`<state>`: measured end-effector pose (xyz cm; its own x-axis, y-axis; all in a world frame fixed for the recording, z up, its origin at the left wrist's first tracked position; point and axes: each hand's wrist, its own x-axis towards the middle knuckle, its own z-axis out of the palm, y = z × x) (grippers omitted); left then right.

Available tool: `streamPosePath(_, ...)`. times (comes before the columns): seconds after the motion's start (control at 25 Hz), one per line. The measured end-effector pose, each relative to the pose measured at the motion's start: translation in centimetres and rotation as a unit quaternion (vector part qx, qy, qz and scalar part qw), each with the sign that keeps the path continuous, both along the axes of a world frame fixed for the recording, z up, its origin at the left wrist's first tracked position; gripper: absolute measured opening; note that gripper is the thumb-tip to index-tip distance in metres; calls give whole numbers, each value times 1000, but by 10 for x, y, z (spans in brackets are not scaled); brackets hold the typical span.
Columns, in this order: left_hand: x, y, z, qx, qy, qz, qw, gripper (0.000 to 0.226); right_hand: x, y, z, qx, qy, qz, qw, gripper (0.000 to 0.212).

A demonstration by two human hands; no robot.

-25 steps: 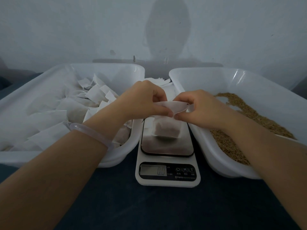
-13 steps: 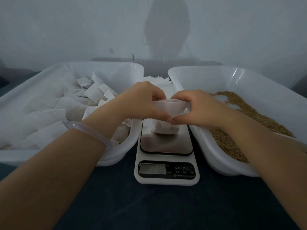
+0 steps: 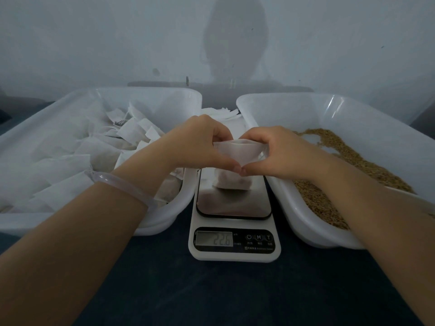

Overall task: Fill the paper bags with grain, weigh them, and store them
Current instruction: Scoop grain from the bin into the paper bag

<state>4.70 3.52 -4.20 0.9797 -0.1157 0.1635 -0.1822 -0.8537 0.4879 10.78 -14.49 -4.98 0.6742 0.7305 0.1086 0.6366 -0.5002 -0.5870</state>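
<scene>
**Paper bag (image 3: 237,152) on the scale (image 3: 233,205): your grip can skew the reading**

Head view. The bag's grain-filled bottom sits on the scale's dark, glossy platform. Its upper part rises into your hands above the platform's far half. Your left hand (image 3: 197,144) and right hand (image 3: 282,151) each pinch the mouth between thumb and curled fingers, with the thumb tips nearly meeting.

The display (image 3: 214,238) on the scale's near edge seems to read 22.6. I'd judge that number unreliable while you hold the bag. Any downward push adds weight and any lift removes it.

The paper looks thin, soft and slightly translucent, creased where you fold it. A hard tug could tear the mouth. A loose fold could let grain spill onto the slick platform and roll off.

The bottom bulges in a rounded, lumpy shape, so the bag may topple when you let go.

Left of the scale, a white smooth-walled plastic tub (image 3: 176,107) holds a crumpled heap of bags. I can't tell whether they are full or empty. Right of it, a matching tub (image 3: 306,114) holds loose tan grain (image 3: 317,203), fine and gritty. Both rims crowd the scale, so a sleeve or wrist brushing them could jog it.
</scene>
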Motion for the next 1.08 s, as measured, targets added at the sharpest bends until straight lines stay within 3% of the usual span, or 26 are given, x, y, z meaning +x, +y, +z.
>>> streamPosePath(0.28,-1,0,0,10,27,-17,999,27,-3,-2,2,32,1,-6,999,55)
streamPosePath(0.56,3,3,-3,29,21,-16,999,4,-6,-2,5,36,-54,3,998,29)
streamPosePath(0.68,4,2,-3,-9,13,0,1000,26,-8,-2,7,-2,-70,2,998,27)
streamPosePath(0.76,5,2,-3,-21,16,6,1000,24,-9,-2,7,-18,-57,-3,998,36)
streamPosePath(0.92,3,-3,-5,-36,-40,7,999,34,-11,0,6,106,-26,-22,994,55)
streamPosePath(1.04,-3,-12,-1,-158,-94,-57,981,34,-15,-1,9,206,-26,-8,978,12)
streamPosePath(1.08,-5,-15,1,-209,-82,-79,971,35,-15,-1,11,227,-20,3,974,13)
